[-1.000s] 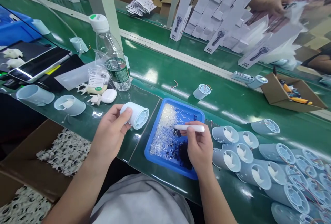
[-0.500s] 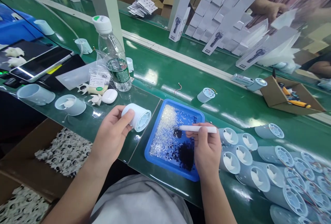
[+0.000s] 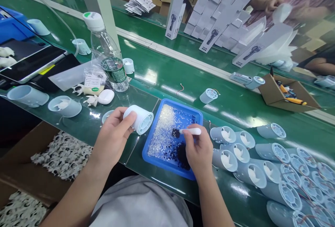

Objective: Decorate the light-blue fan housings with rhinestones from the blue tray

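My left hand [image 3: 113, 137] grips a light blue cylindrical fan housing [image 3: 140, 119] by its side, thumb on top. The spoked end of the housing points right, at the left edge of a blue tray [image 3: 167, 168]. In my right hand [image 3: 200, 152] is a white pen-like stick [image 3: 194, 131], pinched over the tray with its tip pointing left. Just at that tip is a small black square piece [image 3: 176, 133]; whether they touch, I cannot tell. Tiny clear rings [image 3: 160, 134] lie in the tray's left part, with a black pile of small rings [image 3: 182, 155] by my right hand.
Many fan housings [image 3: 272, 171] with white blades or wires stand at the right. A plastic bottle [image 3: 113, 68], a white case [image 3: 106, 96] and a phone [image 3: 34, 63] are at the left. A cardboard box [image 3: 288, 94] holds tools. Across the bench, a person's hands [image 3: 274, 3] work beside white boxes.
My right hand has moved left over the tray, and the white stick has turned so its tip points toward the small black piece. My left hand keeps its hold on the housing.
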### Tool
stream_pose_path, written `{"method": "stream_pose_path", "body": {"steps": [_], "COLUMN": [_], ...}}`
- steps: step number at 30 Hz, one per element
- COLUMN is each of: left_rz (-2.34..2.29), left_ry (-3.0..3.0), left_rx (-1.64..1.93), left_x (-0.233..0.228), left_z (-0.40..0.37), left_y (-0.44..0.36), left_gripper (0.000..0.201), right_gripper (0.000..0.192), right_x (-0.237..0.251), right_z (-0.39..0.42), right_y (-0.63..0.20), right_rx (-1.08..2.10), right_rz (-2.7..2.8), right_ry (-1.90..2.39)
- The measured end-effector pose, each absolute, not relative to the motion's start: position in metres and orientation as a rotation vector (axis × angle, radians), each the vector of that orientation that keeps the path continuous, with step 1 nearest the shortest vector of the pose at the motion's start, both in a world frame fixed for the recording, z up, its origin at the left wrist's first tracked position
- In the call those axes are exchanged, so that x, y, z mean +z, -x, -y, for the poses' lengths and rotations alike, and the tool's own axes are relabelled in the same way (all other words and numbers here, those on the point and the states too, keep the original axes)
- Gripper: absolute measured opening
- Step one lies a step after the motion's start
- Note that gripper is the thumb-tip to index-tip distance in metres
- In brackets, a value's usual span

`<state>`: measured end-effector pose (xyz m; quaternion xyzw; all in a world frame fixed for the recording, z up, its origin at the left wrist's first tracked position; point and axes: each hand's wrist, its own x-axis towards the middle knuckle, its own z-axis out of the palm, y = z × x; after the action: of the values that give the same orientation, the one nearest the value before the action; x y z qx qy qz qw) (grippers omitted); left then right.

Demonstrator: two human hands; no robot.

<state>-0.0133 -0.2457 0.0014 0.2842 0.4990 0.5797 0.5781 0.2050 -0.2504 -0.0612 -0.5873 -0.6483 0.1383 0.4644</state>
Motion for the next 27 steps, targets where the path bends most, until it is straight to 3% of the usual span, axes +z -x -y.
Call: {"method": "stream_pose_path", "body": {"steps": [5, 10, 27], "left_rz": [-1.152, -1.092, -1.022], "left_ry": [-0.651, -0.679, -0.711], "left_rx": [1.302, 1.24, 1.237], "left_x": [-0.002, -0.001, 0.008], "left_z": [0.247, 0.252, 0.266], "left_y": [0.003, -0.009, -0.019], "left_gripper": [0.022, 0.022, 0.02], "right_gripper": [0.008, 0.01, 0.011], "right_x": [-0.057, -0.036, -0.017], "right_z": [0.256, 0.279, 0.303], "right_y": [-0.197, -0.187, -0.178], "right_rx": [0.324, 0.603, 0.736], "right_rz": [1.498, 1.068, 1.093], "right_ry": [1.315, 1.058, 0.968]}}
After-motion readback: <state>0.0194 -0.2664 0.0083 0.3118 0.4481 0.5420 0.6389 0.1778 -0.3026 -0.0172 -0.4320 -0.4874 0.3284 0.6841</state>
